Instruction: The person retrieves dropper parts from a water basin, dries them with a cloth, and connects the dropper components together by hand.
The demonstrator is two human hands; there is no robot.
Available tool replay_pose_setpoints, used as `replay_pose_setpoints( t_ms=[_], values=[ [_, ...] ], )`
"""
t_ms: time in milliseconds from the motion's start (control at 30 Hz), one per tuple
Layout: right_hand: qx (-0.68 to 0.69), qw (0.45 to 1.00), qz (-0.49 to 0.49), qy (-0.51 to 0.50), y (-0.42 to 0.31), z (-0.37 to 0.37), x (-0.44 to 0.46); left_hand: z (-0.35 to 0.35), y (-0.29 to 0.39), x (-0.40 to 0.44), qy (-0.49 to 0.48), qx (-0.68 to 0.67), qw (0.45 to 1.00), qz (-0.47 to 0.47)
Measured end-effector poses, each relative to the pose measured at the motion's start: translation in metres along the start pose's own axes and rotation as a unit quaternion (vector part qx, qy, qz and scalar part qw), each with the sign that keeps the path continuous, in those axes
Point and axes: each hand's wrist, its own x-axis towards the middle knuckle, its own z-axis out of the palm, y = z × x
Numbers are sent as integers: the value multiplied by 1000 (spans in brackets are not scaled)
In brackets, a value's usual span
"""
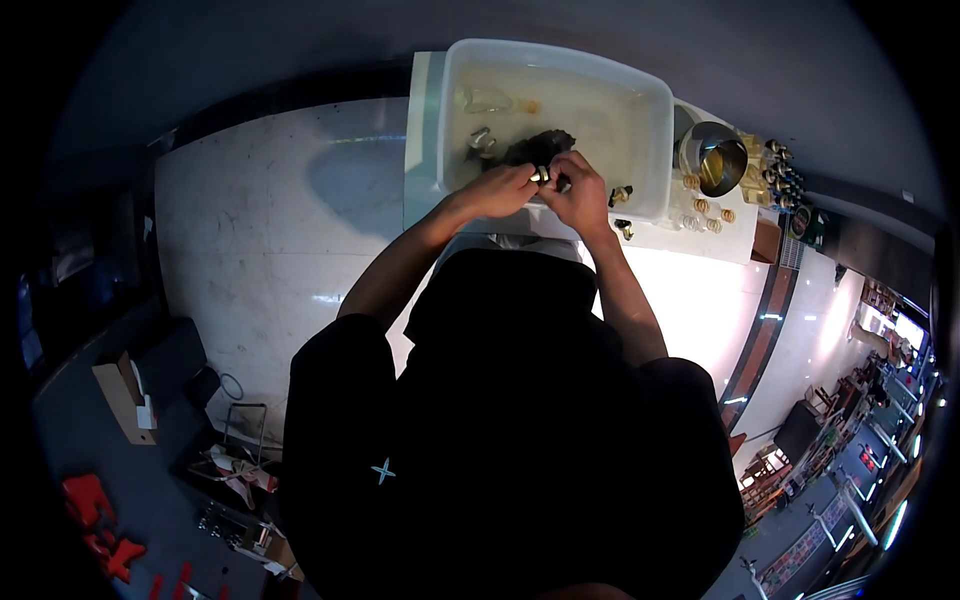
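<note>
Over the near side of a white plastic tub [555, 53] of cloudy water, both of my hands are close together. My left hand [505, 190] is closed on a small black-and-gold fitting [541, 175]; its exact kind is too small to tell. The fingers of my right hand [580, 193] pinch at the fitting's other side. Just beyond my fingers, a dark cloth [543, 146] lies in the water. A clear glass piece [486, 99] rests in the back left, and metallic pieces [481, 141] lie to the left. Another black-and-gold fitting [621, 194] is at the near right rim.
Right of the tub stands a shiny metal pot [716, 160]. Several clear glass pieces with gold-coloured ends [700, 206] lie before it, and a cluster of small gold-and-dark pieces [770, 175] is beyond. Cardboard [126, 398] and red objects [90, 500] are at lower left.
</note>
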Motion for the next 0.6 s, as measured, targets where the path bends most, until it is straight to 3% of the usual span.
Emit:
replay_pose_setpoints(
  t_ms=[600],
  values=[
    [-3, 1000, 6, -9, 15, 1, -5, 8, -3, 3, 13, 8, 1000, 7]
  ],
)
